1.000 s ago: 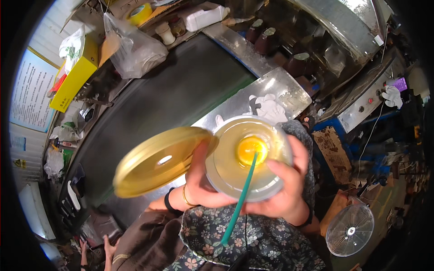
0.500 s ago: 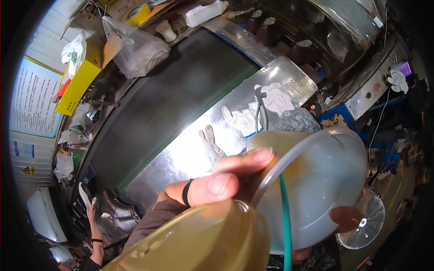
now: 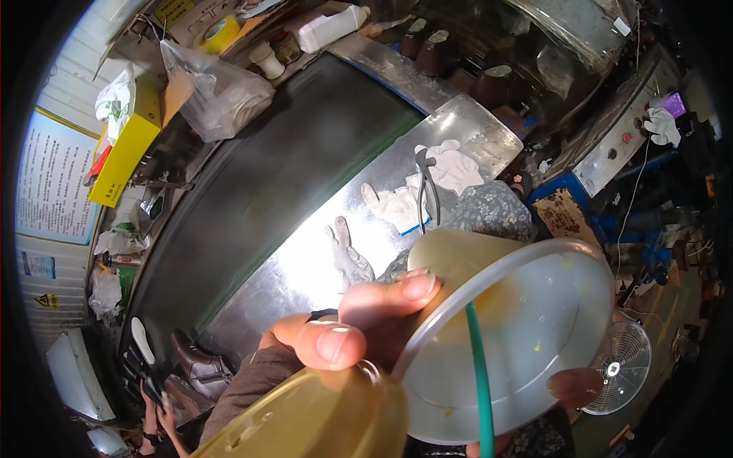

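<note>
Mostly, the black belt (image 3: 282,160) fills the view, running from near left to far right, with the shiny metal ledge (image 3: 256,301) along its near side. The fan (image 3: 615,369) stands to the right, beyond the cup, and the plastic bag (image 3: 217,95) sits at the far left edge of the belt.

Close to me, right of centre, is the pale cup (image 3: 527,328), tilted so its wide mouth faces me. My right hand (image 3: 574,388) is closed round it, mostly hidden: its thumb shows at the right and a finger underneath. My left hand (image 3: 359,320) is partly curled, its thumb pressing the yellow lid (image 3: 328,420) at near left and a finger resting against the cup's outer wall.

Farther off, white gloves (image 3: 460,169) lie on the ledge, dark pliers (image 3: 431,191) beside them. The green straw (image 3: 481,366) leans inside the cup and out past its near rim; small yellow flecks (image 3: 537,346) dot the wall. I cannot tell how much is inside.

I judge the step in hand to be steadying the opened cup close to my face; the next move calls for even grips, with lid and straw clear of each other.
</note>
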`<state>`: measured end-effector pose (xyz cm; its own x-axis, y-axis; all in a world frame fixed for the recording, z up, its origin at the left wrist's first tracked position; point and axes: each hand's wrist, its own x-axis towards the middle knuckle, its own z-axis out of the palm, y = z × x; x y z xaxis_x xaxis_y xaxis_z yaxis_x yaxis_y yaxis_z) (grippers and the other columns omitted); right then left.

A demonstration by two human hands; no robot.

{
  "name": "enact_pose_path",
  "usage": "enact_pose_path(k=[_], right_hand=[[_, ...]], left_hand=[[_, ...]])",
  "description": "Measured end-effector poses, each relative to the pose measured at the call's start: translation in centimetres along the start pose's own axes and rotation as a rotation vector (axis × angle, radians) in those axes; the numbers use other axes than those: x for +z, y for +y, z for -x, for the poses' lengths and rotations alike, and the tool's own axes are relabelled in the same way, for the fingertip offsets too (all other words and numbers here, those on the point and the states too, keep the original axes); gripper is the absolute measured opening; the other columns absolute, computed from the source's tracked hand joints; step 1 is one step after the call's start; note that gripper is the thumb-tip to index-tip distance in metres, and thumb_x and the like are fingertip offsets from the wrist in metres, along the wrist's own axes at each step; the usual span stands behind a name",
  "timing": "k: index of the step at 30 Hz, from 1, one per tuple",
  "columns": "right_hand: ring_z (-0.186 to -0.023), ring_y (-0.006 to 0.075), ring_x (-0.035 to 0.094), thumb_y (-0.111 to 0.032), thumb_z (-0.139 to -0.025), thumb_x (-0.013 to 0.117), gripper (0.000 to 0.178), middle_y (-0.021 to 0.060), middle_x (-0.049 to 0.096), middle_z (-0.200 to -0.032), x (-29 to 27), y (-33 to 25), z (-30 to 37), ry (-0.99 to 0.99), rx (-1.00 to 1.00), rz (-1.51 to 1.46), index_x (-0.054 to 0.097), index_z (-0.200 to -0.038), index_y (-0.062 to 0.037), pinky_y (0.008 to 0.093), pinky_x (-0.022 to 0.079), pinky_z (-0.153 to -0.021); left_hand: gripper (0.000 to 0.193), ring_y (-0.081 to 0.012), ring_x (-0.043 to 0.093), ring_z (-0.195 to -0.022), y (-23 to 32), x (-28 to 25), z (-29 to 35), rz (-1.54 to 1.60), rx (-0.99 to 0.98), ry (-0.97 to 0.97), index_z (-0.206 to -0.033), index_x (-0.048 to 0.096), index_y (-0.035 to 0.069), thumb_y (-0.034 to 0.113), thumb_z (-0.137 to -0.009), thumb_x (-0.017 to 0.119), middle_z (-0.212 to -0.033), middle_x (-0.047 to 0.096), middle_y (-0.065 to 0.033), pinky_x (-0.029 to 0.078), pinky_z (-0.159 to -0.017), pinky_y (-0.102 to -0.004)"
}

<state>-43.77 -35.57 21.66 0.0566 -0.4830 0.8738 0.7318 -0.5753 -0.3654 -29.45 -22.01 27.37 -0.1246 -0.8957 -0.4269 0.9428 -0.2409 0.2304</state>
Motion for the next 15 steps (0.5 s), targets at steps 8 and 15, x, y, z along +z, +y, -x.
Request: enact_pose_path(k=[8, 15], right_hand=[[-0.123, 0.0466, 0.051, -0.048, -0.091, 0.057, 0.048, 0.0321, 0.041, -0.139, -1.0, 0.6, -0.6, -0.101, -0.17, 0.155, 0.049, -0.132, -0.0255, 0.057, 0.046, -0.106], [-0.122, 0.0432, 0.05, -0.046, -0.086, 0.063, 0.058, 0.0295, 0.039, -0.14, 0.4, 2.5, 0.1, -0.139, -0.177, 0.218, 0.045, -0.136, -0.0237, 0.054, 0.046, -0.105]], left_hand=[[0.075, -0.0317, 0.037, -0.139, -1.3, -4.8, -2.0, -0.145, 0.003, -0.178, -0.147, 0.045, 0.014, 0.04, -0.08, 0.068, -0.154, 0.035, -0.0197, 0.032, -0.112, -0.0476], [0.083, -0.0279, 0.036, -0.14, 0.3, -6.5, -2.9, -0.03, -0.109, -0.405, -0.148, 0.043, 0.015, 0.048, -0.077, 0.069, -0.154, 0.035, -0.0184, 0.034, -0.11, -0.0457]])
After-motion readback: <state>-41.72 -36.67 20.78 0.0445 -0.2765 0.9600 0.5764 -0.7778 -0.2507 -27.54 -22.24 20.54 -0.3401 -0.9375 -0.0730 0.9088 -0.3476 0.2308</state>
